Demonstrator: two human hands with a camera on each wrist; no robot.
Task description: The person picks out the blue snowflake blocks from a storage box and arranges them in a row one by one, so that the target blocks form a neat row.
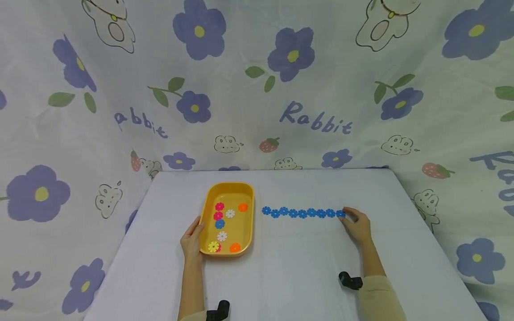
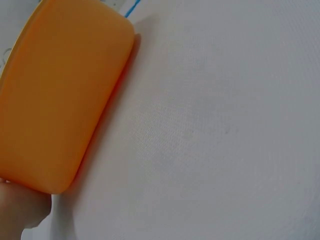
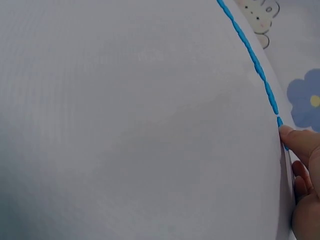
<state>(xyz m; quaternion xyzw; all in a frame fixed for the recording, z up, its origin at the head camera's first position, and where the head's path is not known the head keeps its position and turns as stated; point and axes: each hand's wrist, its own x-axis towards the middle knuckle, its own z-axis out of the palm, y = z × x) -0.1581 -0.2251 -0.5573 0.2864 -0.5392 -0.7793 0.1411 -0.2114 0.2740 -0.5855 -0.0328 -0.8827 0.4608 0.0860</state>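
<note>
A row of blue flower-shaped discs [image 1: 302,213] runs across the white table in a slight zigzag. At its right end my right hand [image 1: 358,227] pinches a blue flower-shaped disc [image 1: 340,214] between thumb and fingers. The right wrist view shows a small gap between this pinched disc [image 3: 279,121] and the row [image 3: 255,62]. My left hand [image 1: 192,240] grips the left side of a yellow tray [image 1: 234,192], thumb at the rim. Seen from the left wrist, the tray's outer wall [image 2: 65,95] hides most of that hand's fingers.
Inside the tray lie loose flower discs: pink, white, a blue one [image 1: 219,224], a yellow one [image 1: 213,246] and orange [image 1: 242,207]. A white cloth [image 1: 297,276] covers the table. Behind it hangs a patterned curtain [image 1: 237,102] with purple flowers and rabbits.
</note>
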